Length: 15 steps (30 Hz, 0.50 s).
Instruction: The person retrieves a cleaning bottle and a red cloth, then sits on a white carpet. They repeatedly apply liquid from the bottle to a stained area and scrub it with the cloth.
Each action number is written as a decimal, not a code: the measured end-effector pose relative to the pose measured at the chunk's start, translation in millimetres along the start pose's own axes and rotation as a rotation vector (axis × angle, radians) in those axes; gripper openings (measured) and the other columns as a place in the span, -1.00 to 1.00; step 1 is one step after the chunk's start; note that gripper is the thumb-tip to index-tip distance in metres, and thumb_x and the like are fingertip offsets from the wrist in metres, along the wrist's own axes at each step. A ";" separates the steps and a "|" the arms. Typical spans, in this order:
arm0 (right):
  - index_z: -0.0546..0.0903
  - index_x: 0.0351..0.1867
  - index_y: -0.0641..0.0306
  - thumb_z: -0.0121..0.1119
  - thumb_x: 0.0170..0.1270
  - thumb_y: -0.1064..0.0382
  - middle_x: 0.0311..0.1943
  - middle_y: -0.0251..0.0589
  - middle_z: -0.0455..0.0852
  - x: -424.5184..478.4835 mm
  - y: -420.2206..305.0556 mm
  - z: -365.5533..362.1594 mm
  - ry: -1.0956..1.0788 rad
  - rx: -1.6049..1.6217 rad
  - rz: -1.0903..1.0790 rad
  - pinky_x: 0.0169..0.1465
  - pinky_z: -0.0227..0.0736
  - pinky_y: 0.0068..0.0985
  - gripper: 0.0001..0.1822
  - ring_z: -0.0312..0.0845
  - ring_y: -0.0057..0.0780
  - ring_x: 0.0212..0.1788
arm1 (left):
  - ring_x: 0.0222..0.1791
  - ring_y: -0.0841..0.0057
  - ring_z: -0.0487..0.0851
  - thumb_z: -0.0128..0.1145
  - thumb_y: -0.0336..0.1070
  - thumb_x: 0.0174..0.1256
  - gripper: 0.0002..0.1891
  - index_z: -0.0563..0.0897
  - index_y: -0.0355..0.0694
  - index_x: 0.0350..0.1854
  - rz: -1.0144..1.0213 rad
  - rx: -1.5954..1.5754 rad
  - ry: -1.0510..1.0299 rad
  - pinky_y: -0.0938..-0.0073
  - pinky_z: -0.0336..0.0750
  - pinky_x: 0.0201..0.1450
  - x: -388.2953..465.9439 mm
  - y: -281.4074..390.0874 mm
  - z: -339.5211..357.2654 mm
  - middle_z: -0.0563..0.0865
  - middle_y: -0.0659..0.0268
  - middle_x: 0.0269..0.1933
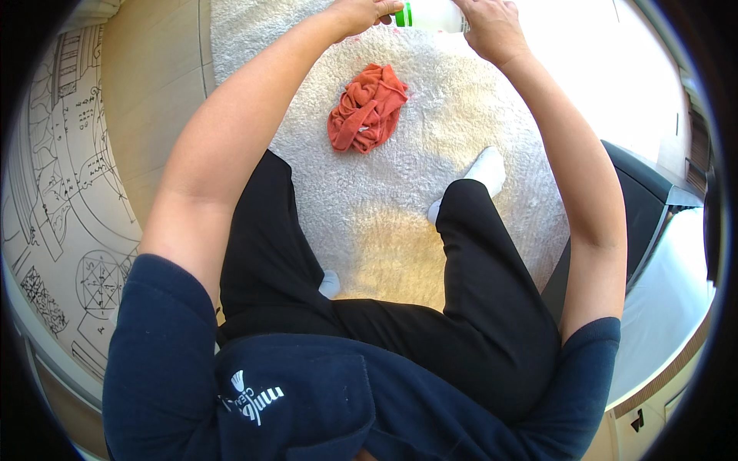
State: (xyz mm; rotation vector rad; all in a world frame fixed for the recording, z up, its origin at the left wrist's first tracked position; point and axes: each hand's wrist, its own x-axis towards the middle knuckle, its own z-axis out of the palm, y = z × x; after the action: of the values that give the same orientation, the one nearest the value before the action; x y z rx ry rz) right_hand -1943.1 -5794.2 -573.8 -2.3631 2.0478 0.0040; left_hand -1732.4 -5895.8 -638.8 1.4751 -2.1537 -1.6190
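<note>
At the top edge of the view, a whitish plastic bottle (435, 16) with a green cap (404, 14) lies sideways above a shaggy light rug (369, 230). My left hand (360, 16) has its fingers at the cap end. The other end of the bottle is in my right hand (494, 27), whose fingertips are partly cut off by the frame. Nearer to me, a crumpled orange-red cloth (369, 109) rests on the rug. Small pinkish-red spots (395, 30) mark the pile just under the bottle and beside the cloth.
My bent legs in black trousers (490, 259) and white socks (487, 170) frame the rug. A dark grey piece of furniture (634, 201) stands close by my right arm. To the left are floor tiles (153, 86) and a white surface with black line drawings (75, 201). Bright glare washes out the upper right.
</note>
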 end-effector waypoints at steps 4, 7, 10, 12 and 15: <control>0.58 0.00 0.12 0.07 0.05 0.46 -0.06 -0.23 0.59 0.1 0.2 0.1 0.005 -0.010 -0.003 0.07 0.32 -0.11 -0.59 0.43 -0.18 0.08 | -0.55 0.50 0.52 0.16 0.06 0.34 -0.56 0.73 -0.28 -0.46 0.013 -0.004 0.010 0.41 0.42 -0.46 -0.5 -0.7 0.5 0.65 0.28 -0.53; 0.58 -0.01 0.12 0.08 0.04 0.47 -0.06 -0.24 0.59 1.1 1.0 1.0 0.010 -0.034 -0.004 0.07 0.32 -0.11 -0.59 0.44 -0.19 0.08 | -0.55 0.51 0.52 0.16 0.05 0.35 -0.55 0.73 -0.29 -0.46 0.018 -0.004 0.009 0.42 0.42 -0.45 -0.2 0.3 0.1 0.66 0.28 -0.52; 0.58 -0.02 0.11 0.08 0.04 0.47 -0.07 -0.24 0.59 1.2 0.5 0.1 0.018 -0.031 -0.006 0.06 0.32 -0.12 -0.59 0.44 -0.20 0.06 | -0.54 0.51 0.53 0.15 0.05 0.36 -0.56 0.73 -0.29 -0.45 0.036 -0.005 -0.004 0.42 0.42 -0.44 0.5 0.4 -0.8 0.66 0.28 -0.52; 0.58 -0.02 0.11 0.08 0.04 0.46 -0.08 -0.25 0.60 1.0 0.6 -0.7 0.021 -0.023 -0.009 0.05 0.32 -0.12 -0.59 0.45 -0.20 0.06 | -0.54 0.51 0.53 0.15 0.05 0.36 -0.56 0.74 -0.28 -0.44 0.034 -0.001 0.008 0.42 0.42 -0.44 -0.2 0.9 -0.1 0.66 0.28 -0.52; 0.58 -0.02 0.11 0.07 0.05 0.46 -0.09 -0.25 0.60 0.6 1.2 -0.9 0.019 -0.022 -0.011 0.04 0.33 -0.12 -0.60 0.45 -0.19 0.05 | -0.53 0.52 0.53 0.14 0.05 0.36 -0.56 0.74 -0.28 -0.44 0.016 0.001 0.004 0.43 0.42 -0.43 -0.8 3.1 0.5 0.66 0.28 -0.51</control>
State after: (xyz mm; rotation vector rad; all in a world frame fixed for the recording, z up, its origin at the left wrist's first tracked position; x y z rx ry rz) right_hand -1944.2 -5795.0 -572.9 -2.3966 2.0539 0.0037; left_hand -1734.2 -5895.0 -636.3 1.4559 -2.1591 -1.6090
